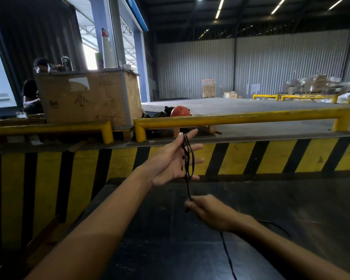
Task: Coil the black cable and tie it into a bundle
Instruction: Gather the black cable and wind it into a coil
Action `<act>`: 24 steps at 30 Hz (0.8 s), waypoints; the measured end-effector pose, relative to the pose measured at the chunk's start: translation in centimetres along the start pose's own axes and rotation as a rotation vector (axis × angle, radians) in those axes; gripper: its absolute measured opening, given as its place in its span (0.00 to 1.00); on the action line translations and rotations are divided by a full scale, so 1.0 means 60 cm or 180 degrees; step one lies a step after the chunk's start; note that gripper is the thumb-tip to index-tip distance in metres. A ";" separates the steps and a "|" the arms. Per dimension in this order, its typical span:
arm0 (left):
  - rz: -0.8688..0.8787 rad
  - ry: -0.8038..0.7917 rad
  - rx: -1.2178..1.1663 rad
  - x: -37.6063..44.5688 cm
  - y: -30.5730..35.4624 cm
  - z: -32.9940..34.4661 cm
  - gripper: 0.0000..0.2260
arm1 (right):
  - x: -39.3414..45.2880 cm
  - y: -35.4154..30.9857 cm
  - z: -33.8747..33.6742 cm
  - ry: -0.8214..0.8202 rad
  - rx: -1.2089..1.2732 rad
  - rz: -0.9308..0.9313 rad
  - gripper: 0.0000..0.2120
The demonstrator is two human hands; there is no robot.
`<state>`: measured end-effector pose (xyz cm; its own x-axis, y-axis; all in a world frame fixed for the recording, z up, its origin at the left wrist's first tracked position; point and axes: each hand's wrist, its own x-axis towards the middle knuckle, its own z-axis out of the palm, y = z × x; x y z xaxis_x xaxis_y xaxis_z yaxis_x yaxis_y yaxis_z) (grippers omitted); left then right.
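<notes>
The black cable (pixel 188 158) hangs in several loops around my left hand (pixel 174 161), which is raised palm up with fingers spread in front of the striped dock wall. A strand runs down from the loops to my right hand (pixel 205 209), pinched shut on it just below. The cable's free length trails under my right wrist and down across the dark table (pixel 271 203) toward the bottom edge of the view.
A yellow-and-black striped dock wall (pixel 251 156) rises behind the table, topped by a yellow guard rail (pixel 240 117). A cardboard crate (pixel 85 98) and a red helmet (pixel 180 111) sit beyond it. A person (pixel 31 91) is at the far left.
</notes>
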<state>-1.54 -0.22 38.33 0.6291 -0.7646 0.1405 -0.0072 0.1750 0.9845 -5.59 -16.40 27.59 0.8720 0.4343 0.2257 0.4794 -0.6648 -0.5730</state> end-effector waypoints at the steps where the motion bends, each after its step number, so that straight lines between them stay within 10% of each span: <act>1: 0.0067 0.0156 0.0022 0.003 0.000 -0.005 0.16 | -0.007 -0.007 0.008 -0.0173 -0.0090 -0.0081 0.11; 7: 0.0030 0.0895 0.0928 -0.007 -0.018 -0.045 0.18 | -0.036 -0.047 -0.075 -0.0644 -0.0383 -0.0040 0.05; 13: -0.0865 0.0688 0.2575 -0.030 -0.041 -0.051 0.18 | -0.042 -0.072 -0.234 0.0811 -0.0362 -0.0237 0.04; 19: -0.1243 -0.0314 0.1716 -0.025 -0.042 0.003 0.15 | 0.019 -0.040 -0.239 0.2291 -0.0520 -0.0164 0.03; 24: -0.0767 -0.0774 0.0391 -0.020 -0.017 0.019 0.18 | 0.026 0.019 -0.159 0.1704 -0.0238 0.0441 0.09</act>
<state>-3.20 -0.17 37.29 0.4210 -0.9025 -0.0909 0.0161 -0.0928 0.9956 -2.74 -22.27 34.79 0.8465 -0.0165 0.5321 0.3454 -0.7435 -0.5727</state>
